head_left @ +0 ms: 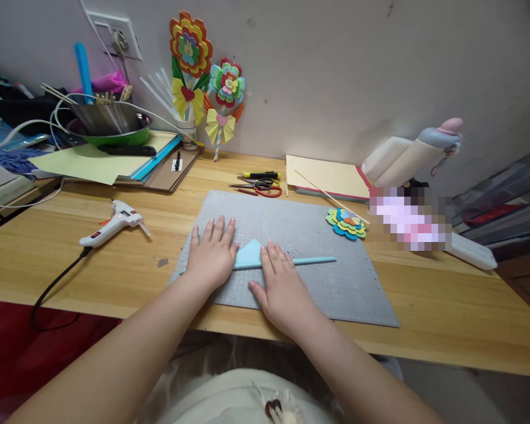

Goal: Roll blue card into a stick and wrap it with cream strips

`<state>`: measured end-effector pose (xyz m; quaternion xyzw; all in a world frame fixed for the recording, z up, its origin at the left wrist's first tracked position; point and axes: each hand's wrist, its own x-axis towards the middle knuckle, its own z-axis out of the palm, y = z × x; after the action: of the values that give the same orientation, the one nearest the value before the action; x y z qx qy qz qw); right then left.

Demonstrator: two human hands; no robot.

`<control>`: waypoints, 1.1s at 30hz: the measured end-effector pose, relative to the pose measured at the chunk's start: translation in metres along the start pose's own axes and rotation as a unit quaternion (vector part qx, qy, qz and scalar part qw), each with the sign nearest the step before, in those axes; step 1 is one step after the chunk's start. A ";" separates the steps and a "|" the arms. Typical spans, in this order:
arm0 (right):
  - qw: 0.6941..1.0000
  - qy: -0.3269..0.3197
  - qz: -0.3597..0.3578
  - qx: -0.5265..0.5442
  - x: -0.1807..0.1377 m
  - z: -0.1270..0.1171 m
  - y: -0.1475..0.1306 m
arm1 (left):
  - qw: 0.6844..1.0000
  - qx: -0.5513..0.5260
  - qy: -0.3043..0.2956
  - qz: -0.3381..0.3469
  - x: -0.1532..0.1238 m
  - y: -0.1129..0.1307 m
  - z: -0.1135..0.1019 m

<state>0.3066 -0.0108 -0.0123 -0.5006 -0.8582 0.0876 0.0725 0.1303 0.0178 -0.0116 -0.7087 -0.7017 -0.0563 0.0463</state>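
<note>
Two hands [212, 256] [285, 285] rest on one blue roll [313, 260], apparently paper.

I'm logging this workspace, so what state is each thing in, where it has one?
Blue paper: mostly rolled into a tube, pointed corner unrolled
Left hand: open, flat across the paper
Right hand: open, laid over the paper
Cutting mat: lying flat
Glue gun: lying down, cord attached
Scissors: lying down, open or shut unclear
Layered flower: assembled, lying down
Plug: inserted
</note>
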 end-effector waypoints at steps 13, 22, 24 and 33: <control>1.000 -0.022 -0.018 -0.009 0.046 -0.003 0.015 | 0.997 -0.029 0.071 -0.022 0.032 -0.007 0.003; 1.000 -0.010 -0.021 -0.006 0.056 -0.003 0.016 | 0.986 -0.109 0.068 0.107 0.014 -0.001 -0.024; 1.000 -0.004 -0.022 -0.003 0.056 -0.003 0.015 | 0.981 -0.123 0.050 0.144 0.006 0.001 -0.025; 0.983 0.071 -0.105 0.130 0.052 -0.006 0.040 | 0.974 -0.130 0.050 0.179 0.001 0.000 -0.024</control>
<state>0.3167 0.0542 -0.0139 -0.3992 -0.8798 0.1546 0.2066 0.1295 0.0158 0.0123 -0.8193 -0.5466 -0.1730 -0.0019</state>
